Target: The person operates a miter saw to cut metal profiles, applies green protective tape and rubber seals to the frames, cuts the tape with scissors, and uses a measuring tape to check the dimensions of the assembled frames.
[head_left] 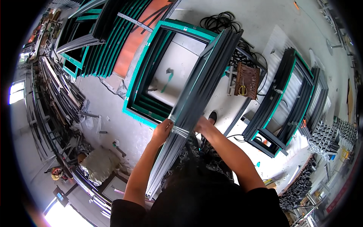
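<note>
A long bundle of dark grey metal profiles [202,85] slants across in front of me, its near part [160,162] looking paler and silvery. Clear, shiny film [180,131] wraps it at the level of my hands. My left hand [162,130] is closed on the bundle's left edge, right at the film. From the other side my right hand [204,125] grips the bundle; its fingertips are hidden behind the profiles. Past the bundle lies a stack of rectangular window frames [145,68], covered with green protective film, partly hidden by the profiles.
More green-edged frames [117,45] lean at the upper left, and another stack [281,94] stands at the right. A brown basket [246,80] with yellow-handled scissors [242,90] sits near coiled black cable [221,22]. Long strips [56,83] lie along the left; metal parts [325,136] are piled at right.
</note>
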Available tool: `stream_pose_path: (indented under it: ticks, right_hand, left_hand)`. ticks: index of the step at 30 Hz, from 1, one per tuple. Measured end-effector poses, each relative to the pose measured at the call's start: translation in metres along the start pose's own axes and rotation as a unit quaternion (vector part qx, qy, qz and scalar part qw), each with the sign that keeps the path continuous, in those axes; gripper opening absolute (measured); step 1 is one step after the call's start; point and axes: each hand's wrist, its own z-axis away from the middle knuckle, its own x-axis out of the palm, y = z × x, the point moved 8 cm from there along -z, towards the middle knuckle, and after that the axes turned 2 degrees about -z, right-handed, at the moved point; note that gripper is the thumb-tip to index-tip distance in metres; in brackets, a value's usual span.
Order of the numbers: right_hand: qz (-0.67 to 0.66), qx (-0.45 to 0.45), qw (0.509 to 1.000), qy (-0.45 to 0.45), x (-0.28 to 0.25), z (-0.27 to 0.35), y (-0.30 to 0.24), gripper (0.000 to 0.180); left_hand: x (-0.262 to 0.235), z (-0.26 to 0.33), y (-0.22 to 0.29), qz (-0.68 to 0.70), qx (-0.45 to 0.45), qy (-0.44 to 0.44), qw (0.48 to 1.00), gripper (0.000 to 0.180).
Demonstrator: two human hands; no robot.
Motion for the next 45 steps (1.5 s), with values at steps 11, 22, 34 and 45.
stream_pose_path:
  ticks: [11,22,34,45]
  right_hand:
    - [0.297,-0.112,0.902,-0.291,0.061,-0.015,-0.008,0.037]
    - [0.447,-0.244,0.826,-0.244,0.051,-0.005,-0.023,0.022]
    - [0.816,-0.446,0.337,-0.148,0.199,0.152,-0.007,0.02]
    - [0.863,-0.403,0.251,-0.173,0.159,0.135,0.006,0.021]
  left_hand:
    - [-0.041,0.015,0.044,-0.133,0.034,0.293,0.946,0.078]
    - [-0.016,-0.009,0.02,0.021,-0.037,0.175,0.984,0.067]
    - [-0.003,-0.011,0.006,0.056,-0.055,0.137,0.987,0.051]
    - [-0.078,0.068,0.033,0.401,-0.051,-0.029,0.914,0.069]
